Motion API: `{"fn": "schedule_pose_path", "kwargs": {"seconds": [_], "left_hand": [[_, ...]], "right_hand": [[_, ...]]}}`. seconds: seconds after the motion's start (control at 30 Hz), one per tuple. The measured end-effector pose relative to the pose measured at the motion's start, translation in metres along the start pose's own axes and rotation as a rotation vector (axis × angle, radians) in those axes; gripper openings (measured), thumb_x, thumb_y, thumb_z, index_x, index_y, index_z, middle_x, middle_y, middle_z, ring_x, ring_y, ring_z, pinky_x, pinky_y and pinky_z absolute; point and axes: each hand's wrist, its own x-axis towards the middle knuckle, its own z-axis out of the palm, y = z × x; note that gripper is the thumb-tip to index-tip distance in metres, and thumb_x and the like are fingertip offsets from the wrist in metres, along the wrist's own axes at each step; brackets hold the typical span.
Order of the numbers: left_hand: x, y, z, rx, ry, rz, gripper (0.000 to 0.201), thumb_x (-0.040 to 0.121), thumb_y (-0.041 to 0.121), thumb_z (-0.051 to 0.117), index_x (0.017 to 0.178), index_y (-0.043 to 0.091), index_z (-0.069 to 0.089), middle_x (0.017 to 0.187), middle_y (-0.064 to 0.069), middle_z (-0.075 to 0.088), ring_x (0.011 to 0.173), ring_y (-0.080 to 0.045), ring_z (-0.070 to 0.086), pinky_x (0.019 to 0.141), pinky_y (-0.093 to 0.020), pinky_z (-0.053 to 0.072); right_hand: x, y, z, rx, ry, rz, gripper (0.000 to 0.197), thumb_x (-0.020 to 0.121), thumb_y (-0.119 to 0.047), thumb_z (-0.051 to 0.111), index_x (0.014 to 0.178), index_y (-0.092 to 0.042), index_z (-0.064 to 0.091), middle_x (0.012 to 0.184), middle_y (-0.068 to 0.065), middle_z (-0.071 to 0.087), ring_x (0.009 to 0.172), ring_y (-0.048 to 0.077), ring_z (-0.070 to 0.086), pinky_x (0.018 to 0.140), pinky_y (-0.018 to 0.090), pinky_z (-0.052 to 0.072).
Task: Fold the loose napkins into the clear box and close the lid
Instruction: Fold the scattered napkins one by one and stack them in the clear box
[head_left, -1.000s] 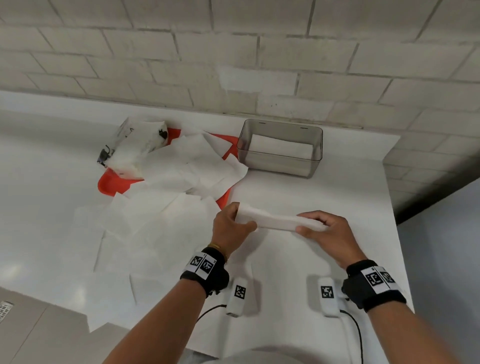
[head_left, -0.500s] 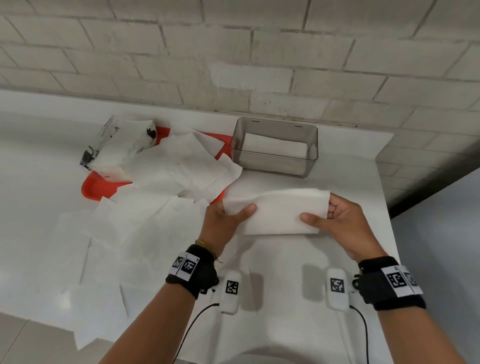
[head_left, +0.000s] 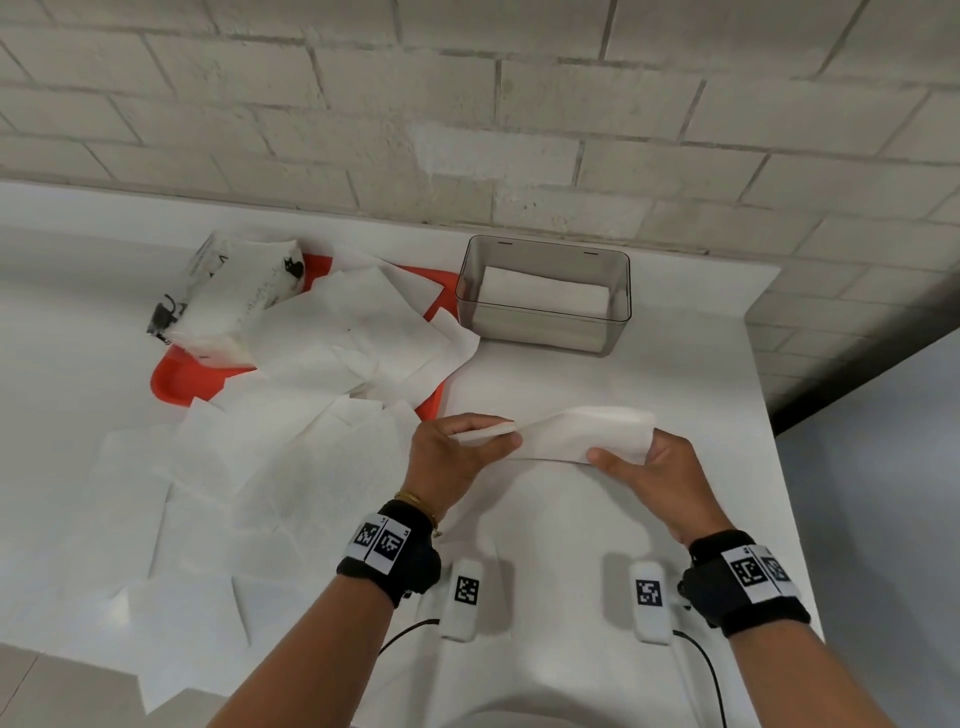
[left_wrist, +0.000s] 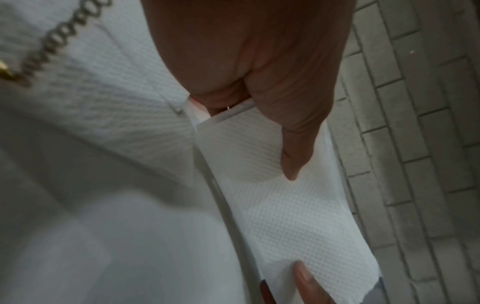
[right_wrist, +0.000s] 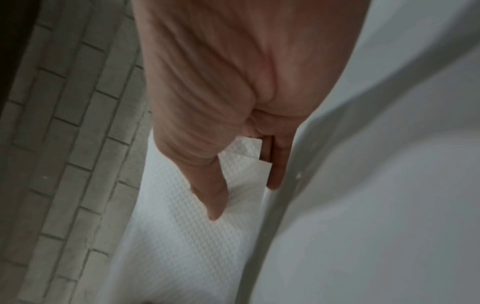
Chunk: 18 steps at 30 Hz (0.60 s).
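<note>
A folded white napkin (head_left: 576, 434) hangs in the air between my hands, above the white counter. My left hand (head_left: 457, 449) pinches its left end between thumb and fingers; my right hand (head_left: 641, 467) pinches its right end. The wrist views show the same embossed napkin (left_wrist: 285, 205) (right_wrist: 187, 236) under each thumb. The clear box (head_left: 543, 296) stands open near the wall, beyond the hands, with a folded napkin (head_left: 545, 291) lying inside. Several loose napkins (head_left: 291, 447) lie spread at the left. No lid can be made out.
An orange tray (head_left: 179, 387) sits under the napkin pile at the back left, with a torn napkin wrapper (head_left: 234, 296) on it. The brick wall (head_left: 467, 114) runs behind the counter. The counter's right edge (head_left: 779, 467) drops off beside my right hand.
The napkin went from a narrow strip to a wide face turned toward me, and now its top tips away toward the box. Both hands stayed on its ends.
</note>
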Motion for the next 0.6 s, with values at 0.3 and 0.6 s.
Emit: {"fn": "schedule_pose_path", "kwargs": {"seconds": [0.3, 0.6], "left_hand": [[-0.001, -0.015, 0.015, 0.086, 0.06, 0.001, 0.027, 0.076, -0.003, 0.083, 0.089, 0.02, 0.083, 0.091, 0.005, 0.081, 0.089, -0.021, 0.076, 0.083, -0.031, 0.062], [-0.004, -0.009, 0.029, 0.095, 0.063, -0.017, 0.034, 0.067, -0.004, 0.075, 0.087, 0.024, 0.07, 0.092, 0.009, 0.076, 0.084, -0.014, 0.073, 0.072, -0.035, 0.062]], "right_hand": [[0.001, 0.009, 0.005, -0.024, 0.074, 0.017, 0.036, 0.065, -0.019, 0.098, 0.096, -0.019, 0.08, 0.09, -0.008, 0.081, 0.086, 0.009, 0.077, 0.074, 0.024, 0.058], [-0.003, 0.007, 0.006, 0.004, 0.02, 0.008, 0.039, 0.062, -0.015, 0.1, 0.093, -0.018, 0.078, 0.089, 0.001, 0.08, 0.082, 0.014, 0.076, 0.073, 0.027, 0.059]]}}
